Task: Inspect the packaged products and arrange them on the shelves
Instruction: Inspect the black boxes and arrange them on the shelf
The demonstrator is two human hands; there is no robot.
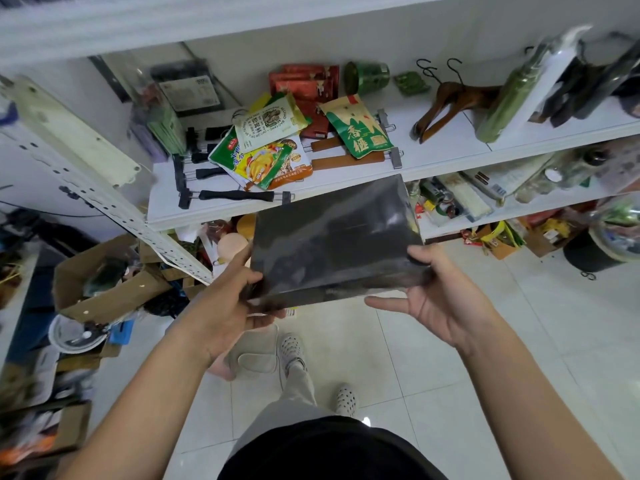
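- Flat dark-grey glossy rectangular packet [332, 237] is tilted face-up just in front of the white shelf board [443, 150], likely for inspection.
- Left hand [221, 306] pinches one corner; right hand [440, 303] clamps the opposite edge, thumb on top.

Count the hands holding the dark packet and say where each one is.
2. The left hand grips the dark packet at its lower left corner; the right hand pinches its lower right corner. Neither is hidden.
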